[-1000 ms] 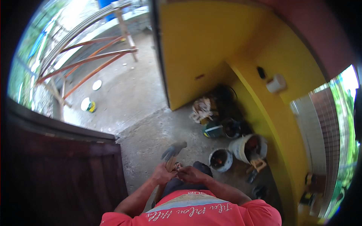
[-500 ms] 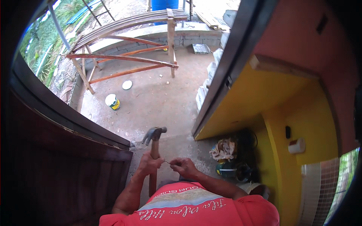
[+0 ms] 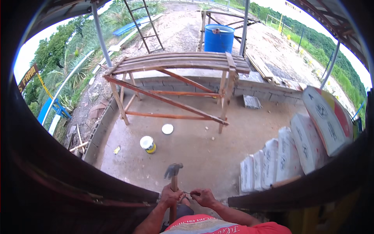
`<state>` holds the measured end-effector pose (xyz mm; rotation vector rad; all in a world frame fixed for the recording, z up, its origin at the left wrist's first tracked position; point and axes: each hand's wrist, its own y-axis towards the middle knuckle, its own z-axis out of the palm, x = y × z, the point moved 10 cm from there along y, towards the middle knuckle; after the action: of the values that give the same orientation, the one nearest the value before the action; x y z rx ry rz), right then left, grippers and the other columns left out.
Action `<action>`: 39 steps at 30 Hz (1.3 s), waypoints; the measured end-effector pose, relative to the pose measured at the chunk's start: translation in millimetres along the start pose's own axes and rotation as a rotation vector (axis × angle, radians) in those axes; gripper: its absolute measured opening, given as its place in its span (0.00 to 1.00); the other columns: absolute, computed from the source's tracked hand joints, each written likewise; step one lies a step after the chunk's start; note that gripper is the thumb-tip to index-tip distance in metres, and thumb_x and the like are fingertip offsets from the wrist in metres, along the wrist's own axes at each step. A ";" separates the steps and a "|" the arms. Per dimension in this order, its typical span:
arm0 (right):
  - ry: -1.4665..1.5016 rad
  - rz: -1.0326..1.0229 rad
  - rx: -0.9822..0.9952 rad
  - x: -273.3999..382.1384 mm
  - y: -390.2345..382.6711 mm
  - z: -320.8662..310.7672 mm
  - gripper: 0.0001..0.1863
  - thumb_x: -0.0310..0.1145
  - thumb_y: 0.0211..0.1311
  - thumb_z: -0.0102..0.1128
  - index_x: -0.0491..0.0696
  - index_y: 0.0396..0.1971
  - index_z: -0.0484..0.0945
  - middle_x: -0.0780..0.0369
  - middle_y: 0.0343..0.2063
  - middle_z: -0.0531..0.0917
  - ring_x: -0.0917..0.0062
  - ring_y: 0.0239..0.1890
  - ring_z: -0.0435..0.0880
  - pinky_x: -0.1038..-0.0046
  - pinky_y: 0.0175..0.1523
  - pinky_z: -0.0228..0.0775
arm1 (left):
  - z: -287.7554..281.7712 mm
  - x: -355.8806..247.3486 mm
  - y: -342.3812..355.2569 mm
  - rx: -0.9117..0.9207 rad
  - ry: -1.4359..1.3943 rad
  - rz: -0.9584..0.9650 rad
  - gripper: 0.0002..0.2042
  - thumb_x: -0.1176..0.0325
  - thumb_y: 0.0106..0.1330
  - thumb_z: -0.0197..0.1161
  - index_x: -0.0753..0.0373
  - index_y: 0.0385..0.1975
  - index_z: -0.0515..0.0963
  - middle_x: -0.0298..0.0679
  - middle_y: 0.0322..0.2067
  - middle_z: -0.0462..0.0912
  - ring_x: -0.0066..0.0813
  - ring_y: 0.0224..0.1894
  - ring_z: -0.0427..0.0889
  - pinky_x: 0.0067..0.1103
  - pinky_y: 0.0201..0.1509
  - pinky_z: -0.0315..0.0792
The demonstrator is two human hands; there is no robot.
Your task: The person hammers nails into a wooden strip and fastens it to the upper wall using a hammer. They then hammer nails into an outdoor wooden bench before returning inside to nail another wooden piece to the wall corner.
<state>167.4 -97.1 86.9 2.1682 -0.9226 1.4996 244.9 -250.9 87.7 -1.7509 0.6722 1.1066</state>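
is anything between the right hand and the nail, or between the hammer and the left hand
Nothing visible does. The left hand is wrapped around the hammer handle, head up. The right hand pinches one end of a thin nail-like piece that reaches across to the left hand. The concrete floor lies below them.

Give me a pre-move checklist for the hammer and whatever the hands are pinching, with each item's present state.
1. Left hand closed around the hammer handle: ok.
2. Hammer upright, head above the hand: ok.
3. Right hand pinching a thin nail-like piece: ok; what the piece is: cannot tell.
4. Piece reaching across to the left hand: ok.
5. Surface to drive into: cannot tell, none visible at the hands.
6. Paint can and round lid well away on the concrete floor: ok.
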 end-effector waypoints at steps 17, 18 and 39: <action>0.172 0.122 -0.832 -134.0 339.5 -332.9 0.06 0.27 0.56 0.61 0.40 0.29 0.81 0.64 0.20 0.83 0.84 0.21 0.79 0.81 0.31 0.73 | -102.2 -92.2 341.4 -0.199 -0.069 0.229 0.12 0.62 0.61 0.66 0.63 0.23 0.77 0.31 0.16 0.77 0.21 0.19 0.77 0.21 0.22 0.71; 0.191 0.096 -0.901 -142.4 358.4 -360.5 0.06 0.27 0.56 0.61 0.39 0.30 0.80 0.64 0.20 0.83 0.84 0.21 0.79 0.81 0.31 0.72 | -102.8 -75.6 368.1 -0.284 -0.054 0.144 0.12 0.61 0.59 0.68 0.63 0.23 0.77 0.32 0.15 0.76 0.21 0.16 0.76 0.22 0.20 0.70; -0.214 0.223 -1.305 -163.6 670.9 -670.2 0.08 0.32 0.48 0.64 0.46 0.28 0.83 0.57 0.24 0.85 0.68 0.29 0.84 0.67 0.40 0.73 | 81.2 -422.6 756.5 0.407 0.525 0.368 0.14 0.65 0.57 0.71 0.67 0.33 0.75 0.37 0.19 0.76 0.22 0.23 0.74 0.24 0.27 0.69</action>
<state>-793.2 -126.0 138.4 1.2344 -1.6146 0.3845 -585.2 -507.2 139.4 -1.5930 1.4781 0.6627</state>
